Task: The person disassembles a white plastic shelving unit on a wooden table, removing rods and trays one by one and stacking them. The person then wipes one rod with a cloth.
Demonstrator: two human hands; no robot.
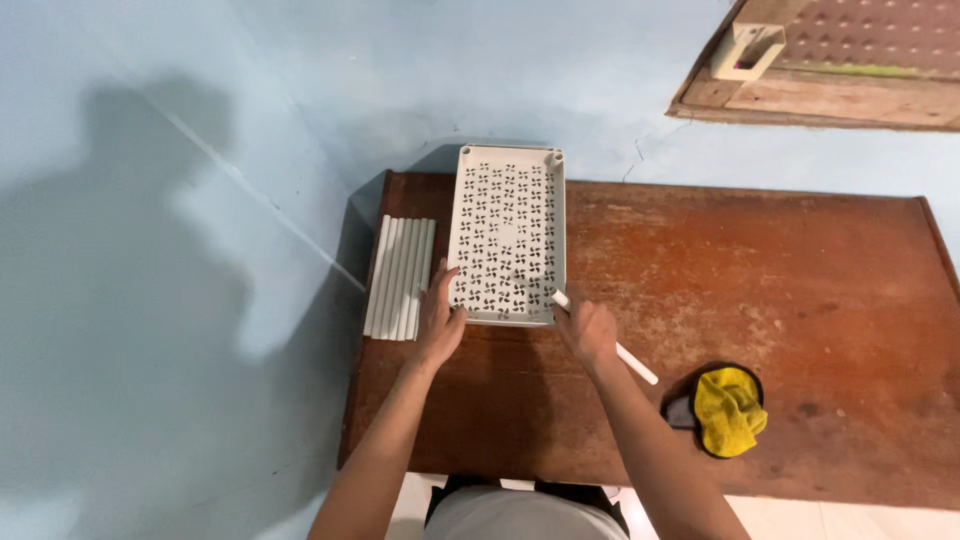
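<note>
a row of white tubes (400, 278) lies side by side at the table's left edge, just beside the white perforated shelf tray (508, 235); the left hand (440, 320) rests fingers spread on the tray's near left corner, bracing it; the right hand (588, 328) is pinching one white tube (633, 362) with its tip at the tray's near right corner; it looks best to keep the tray flat on the wooden table (800, 300) and line the tube straight with the corner socket before pushing; the socket itself is hidden by the fingers; the yellow cloth (730, 408) covers a dark object i cannot identify.
</note>
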